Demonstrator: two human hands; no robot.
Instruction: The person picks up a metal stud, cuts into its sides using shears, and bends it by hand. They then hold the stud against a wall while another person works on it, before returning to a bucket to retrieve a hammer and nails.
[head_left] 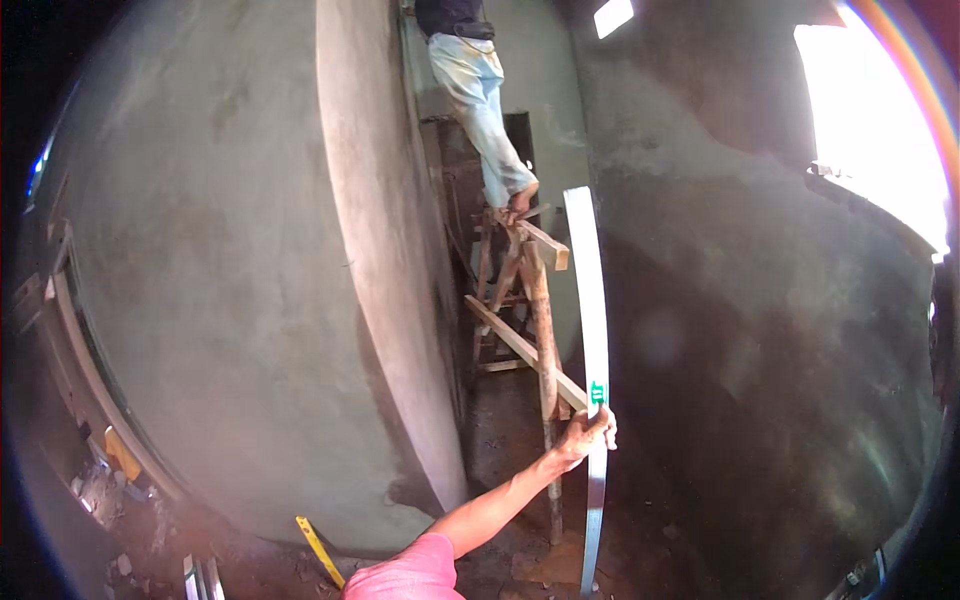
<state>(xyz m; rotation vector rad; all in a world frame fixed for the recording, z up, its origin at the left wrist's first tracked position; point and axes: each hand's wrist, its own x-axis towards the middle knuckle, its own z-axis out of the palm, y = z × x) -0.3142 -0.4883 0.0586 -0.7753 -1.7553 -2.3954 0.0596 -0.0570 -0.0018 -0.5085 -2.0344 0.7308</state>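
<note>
My left hand, at the end of a bare forearm with a pink sleeve, is closed around a long silver metal straightedge. The bar stands nearly upright, right of the middle, with a green label just above my grip. Its top reaches up past the wooden trestle, and its lower end comes down near the bottom of the view. Behind it, a pale plank of the trestle runs slantwise to just beside my fingers. My right hand is out of view.
Another person stands barefoot high on the trestle. A grey plastered wall with a lighter edge is on the left, a dark wall on the right. A yellow level leans low by the wall. Metal profiles lie at lower left.
</note>
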